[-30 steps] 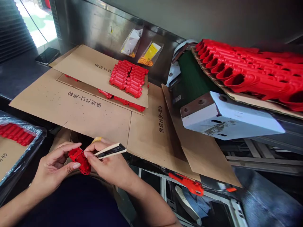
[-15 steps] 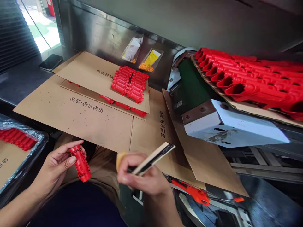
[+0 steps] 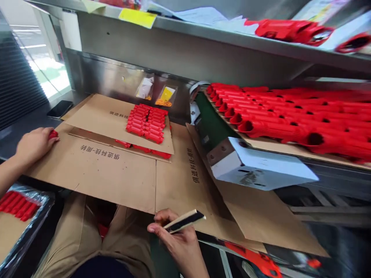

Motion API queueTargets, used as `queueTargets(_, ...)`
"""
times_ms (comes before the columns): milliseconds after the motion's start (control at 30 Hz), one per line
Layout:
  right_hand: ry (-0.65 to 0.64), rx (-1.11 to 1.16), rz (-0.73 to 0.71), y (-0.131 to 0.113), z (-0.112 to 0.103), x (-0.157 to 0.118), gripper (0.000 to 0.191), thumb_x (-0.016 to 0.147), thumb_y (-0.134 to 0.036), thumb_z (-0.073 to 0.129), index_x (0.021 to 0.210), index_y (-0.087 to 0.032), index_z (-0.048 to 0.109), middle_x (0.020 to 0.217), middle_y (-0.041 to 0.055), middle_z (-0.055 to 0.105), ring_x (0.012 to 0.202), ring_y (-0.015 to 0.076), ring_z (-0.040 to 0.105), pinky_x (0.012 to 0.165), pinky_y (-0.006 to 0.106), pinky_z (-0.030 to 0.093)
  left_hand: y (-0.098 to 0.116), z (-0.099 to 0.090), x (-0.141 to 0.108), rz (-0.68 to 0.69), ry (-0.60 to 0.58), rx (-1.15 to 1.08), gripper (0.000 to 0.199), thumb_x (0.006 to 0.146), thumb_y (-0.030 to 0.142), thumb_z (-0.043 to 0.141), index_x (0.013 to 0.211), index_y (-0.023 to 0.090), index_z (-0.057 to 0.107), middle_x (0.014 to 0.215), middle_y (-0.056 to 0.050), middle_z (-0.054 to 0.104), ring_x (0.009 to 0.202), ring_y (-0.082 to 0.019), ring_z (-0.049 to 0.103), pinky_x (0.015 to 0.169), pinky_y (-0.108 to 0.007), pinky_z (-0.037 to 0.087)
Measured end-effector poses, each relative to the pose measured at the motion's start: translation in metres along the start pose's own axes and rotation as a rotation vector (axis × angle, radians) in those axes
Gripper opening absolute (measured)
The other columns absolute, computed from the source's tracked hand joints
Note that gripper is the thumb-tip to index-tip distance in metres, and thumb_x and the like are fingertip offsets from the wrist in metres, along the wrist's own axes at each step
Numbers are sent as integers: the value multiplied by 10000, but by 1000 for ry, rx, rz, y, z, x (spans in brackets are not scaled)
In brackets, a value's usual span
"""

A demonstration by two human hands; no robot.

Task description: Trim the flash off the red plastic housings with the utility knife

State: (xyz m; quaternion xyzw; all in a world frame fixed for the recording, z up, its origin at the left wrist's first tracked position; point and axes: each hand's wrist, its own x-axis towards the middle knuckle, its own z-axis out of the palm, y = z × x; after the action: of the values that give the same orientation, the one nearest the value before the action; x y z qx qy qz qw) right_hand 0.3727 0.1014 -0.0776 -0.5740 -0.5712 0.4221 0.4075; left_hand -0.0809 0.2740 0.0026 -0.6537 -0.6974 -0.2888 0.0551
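At the left end of the cardboard sheet, my left hand is closed around a red plastic part. Only a small end of that part shows past the fingers; the rest is hidden. My right hand grips a flat cream-and-black handled tool low in front of the table edge, its far end pointing up to the right. The tool's working end cannot be made out. Rows of similar red plastic parts lie on a smaller upper cardboard sheet, with more red parts beneath it.
Long red housings fill a raised cardboard tray at the right, above a white metal bracket. A lined bin with red parts stands at lower left. A phone and two small bags lie behind; a shelf crosses above.
My left hand has carried the red part from over my lap to the left of the cardboard. My right hand still holds the tool, slightly lower in view. The view has tilted up, showing the shelf.
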Motion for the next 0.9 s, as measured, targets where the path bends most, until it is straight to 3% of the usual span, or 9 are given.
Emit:
queueTargets(133, 44, -81, -86, 5, -4, -7, 549, 1015, -656, 655, 687, -217, 691, 628, 11, 656, 578, 163, 598, 559, 273, 448, 53, 12, -21, 218, 158, 49, 428, 1067, 488, 474, 1265, 184, 700, 1250, -69, 738, 1434, -467, 563, 848, -489, 461)
queueTargets(167, 38, -104, -124, 2, -3, -6, 562, 1043, -633, 626, 668, -218, 679, 626, 15, 671, 603, 166, 623, 590, 273, 461, 73, 20, -19, 311, 81, 53, 431, 1101, 417, 424, 1328, 159, 683, 1308, -104, 719, 1423, -465, 566, 911, -534, 461)
queueTargets(267, 9, -133, -235, -12, 8, -2, 569, 1075, -599, 601, 656, -218, 659, 637, 14, 700, 637, 163, 653, 634, 271, 465, 142, 57, 5, 512, -72, 9, 312, 1039, 322, 552, 1169, 135, 765, 1225, -193, 752, 1196, -407, 668, 960, -563, 476)
queueTargets(367, -18, -119, -310, -23, 16, -2, 558, 1088, -586, 592, 672, -220, 659, 648, 9, 701, 649, 158, 657, 651, 271, 468, 203, 97, 45, 594, -133, -32, 265, 991, 164, 508, 1045, 140, 766, 1236, -256, 723, 1219, -414, 611, 1015, -582, 436)
queueTargets(467, 22, -91, -335, -20, 15, -11, 540, 1087, -567, 606, 675, -224, 669, 634, 5, 693, 645, 155, 653, 635, 263, 477, 232, 110, 69, 596, -169, -85, 267, 939, 99, 462, 887, 147, 719, 1140, -270, 708, 1200, -428, 576, 1013, -584, 419)
queueTargets(567, 102, -19, -286, -8, 12, -20, 462, 1077, -524, 638, 734, -227, 723, 628, 5, 697, 615, 154, 660, 628, 261, 515, 221, 90, 55, 581, -222, -158, 134, 873, 174, 563, 885, 160, 696, 1084, -258, 707, 1092, -423, 605, 964, -555, 450)
queueTargets(700, 200, 289, -104, -5, 18, -18, 382, 956, -612, 768, 965, -231, 786, 743, 2, 714, 481, 116, 603, 467, 235, 499, 174, 42, -24, 491, -434, -366, 317, 889, 501, 651, 1008, 215, 719, 823, -95, 730, 638, -260, 620, 635, -361, 507)
queueTargets(800, 93, 394, -24, -19, 30, -7, 453, 888, -654, 815, 1042, -230, 773, 716, -22, 664, 457, 93, 521, 422, 214, 446, 148, 16, -101, 177, -769, -874, 338, 891, 567, 752, 988, 246, 791, 854, -80, 765, 730, -257, 716, 620, -296, 546)
queueTargets(900, -114, 373, 9, -32, 45, 4, 434, 905, -639, 792, 986, -213, 769, 668, -32, 623, 463, 87, 478, 432, 216, 411, 136, 7, -163, -156, -843, -1091, 304, 868, 524, 838, 1024, 263, 842, 945, -91, 816, 808, -252, 757, 715, -298, 601)
